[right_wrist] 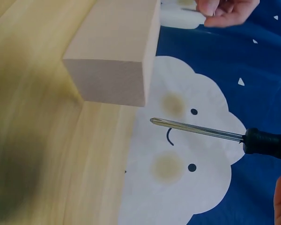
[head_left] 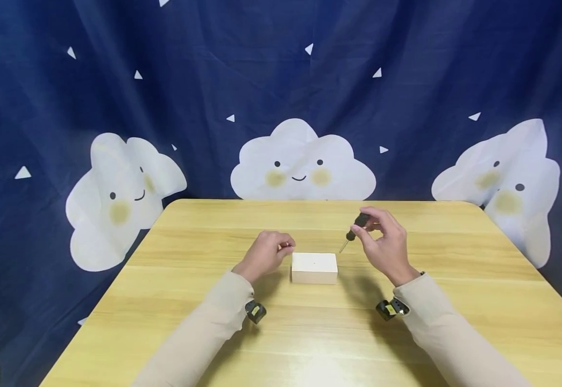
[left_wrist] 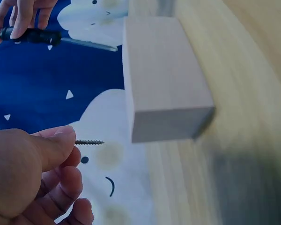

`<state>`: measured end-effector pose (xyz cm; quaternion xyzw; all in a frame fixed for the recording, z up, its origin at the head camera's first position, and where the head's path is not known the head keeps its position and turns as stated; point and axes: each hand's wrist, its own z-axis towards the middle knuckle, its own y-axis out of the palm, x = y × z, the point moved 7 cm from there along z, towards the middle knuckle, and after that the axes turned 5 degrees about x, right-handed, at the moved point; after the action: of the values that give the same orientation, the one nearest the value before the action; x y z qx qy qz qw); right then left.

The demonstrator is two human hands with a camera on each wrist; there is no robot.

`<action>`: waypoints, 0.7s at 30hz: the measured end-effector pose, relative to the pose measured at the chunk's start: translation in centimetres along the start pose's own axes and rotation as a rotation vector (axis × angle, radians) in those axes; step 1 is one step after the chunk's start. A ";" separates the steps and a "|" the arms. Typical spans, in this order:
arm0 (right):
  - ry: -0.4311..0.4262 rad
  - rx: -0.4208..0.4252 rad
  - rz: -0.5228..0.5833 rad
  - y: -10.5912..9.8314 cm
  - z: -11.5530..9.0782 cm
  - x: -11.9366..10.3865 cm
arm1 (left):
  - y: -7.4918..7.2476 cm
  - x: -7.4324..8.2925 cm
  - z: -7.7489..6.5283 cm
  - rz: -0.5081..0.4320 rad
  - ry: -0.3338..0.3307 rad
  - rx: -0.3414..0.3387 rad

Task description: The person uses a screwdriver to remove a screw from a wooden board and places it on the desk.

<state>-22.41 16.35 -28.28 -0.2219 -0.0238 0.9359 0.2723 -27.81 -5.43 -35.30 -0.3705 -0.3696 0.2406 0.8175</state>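
On the table a pale wooden block (head_left: pixel 314 269) lies between the two hands, with a small dark dot on its top face. My left hand (head_left: pixel 268 251), just left of the block, pinches a screw (left_wrist: pixel 90 142) between thumb and fingertips; its threaded end points away from the fingers. To the right of the block, my right hand (head_left: pixel 384 242) holds a screwdriver (head_left: pixel 356 227) by its black handle. The metal shaft slants down toward the block and its cross-shaped tip (right_wrist: pixel 155 121) is apart from the wood. The screw's head is hidden by the left fingers.
The light wood-grain table (head_left: pixel 203 236) extends around the block. Behind it hangs a dark blue curtain (head_left: pixel 203 80) with white clouds and triangles. Each wrist bears a small black camera (head_left: pixel 255 311) below a beige sleeve (head_left: pixel 203 328).
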 end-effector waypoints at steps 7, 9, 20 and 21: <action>0.001 -0.013 0.001 0.1 -1.9 3.7 | -0.2 -1.1 -1.3 0.006 -0.032 -0.011; 0.000 -0.029 0.003 0.2 -2.4 4.3 | 0.0 -1.6 -1.7 0.014 -0.054 -0.030; -0.056 -0.137 0.008 0.9 -4.8 4.4 | 0.8 -3.6 -3.7 0.111 -0.156 -0.110; -0.067 -0.150 0.007 1.0 -4.9 4.3 | 0.9 -3.7 -3.8 0.118 -0.158 -0.116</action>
<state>-24.06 17.36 -34.57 -0.2104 -0.1020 0.9393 0.2510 -27.21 -9.03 -39.28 -0.4182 -0.4237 0.2947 0.7475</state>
